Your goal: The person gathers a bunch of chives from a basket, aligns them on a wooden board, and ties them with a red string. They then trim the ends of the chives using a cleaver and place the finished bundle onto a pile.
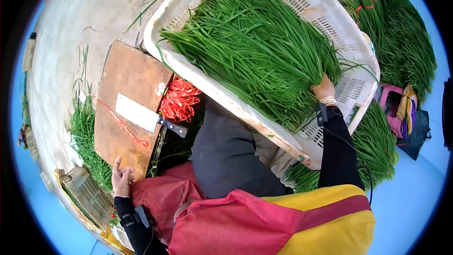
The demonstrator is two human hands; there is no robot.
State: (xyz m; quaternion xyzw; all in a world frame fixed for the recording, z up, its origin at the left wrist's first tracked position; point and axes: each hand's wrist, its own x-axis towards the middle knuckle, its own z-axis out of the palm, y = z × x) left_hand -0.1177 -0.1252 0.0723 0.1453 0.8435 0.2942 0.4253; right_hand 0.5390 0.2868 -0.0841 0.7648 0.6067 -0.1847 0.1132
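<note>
A big heap of long green leafy stalks (255, 47) fills a white plastic basket (339, 33). My right hand (324, 89) has its fingers closed round stalks at the heap's right end, inside the basket. Over the lower edge of a brown wooden board (127, 73) is my left hand (121, 177), fingers apart and holding nothing. On the board lie a cleaver (139, 113) with a black handle and a thin red strip (120, 122). Red ties (179, 99) are bunched between board and basket.
Bundles of green stalks (401, 42) are piled at the upper right, some with red bands. More stalks (373, 146) lie below the basket's right end. Loose greens (89, 137) lie left of the board, above a worn crate (89, 196). A pink item (391, 108) is at the right.
</note>
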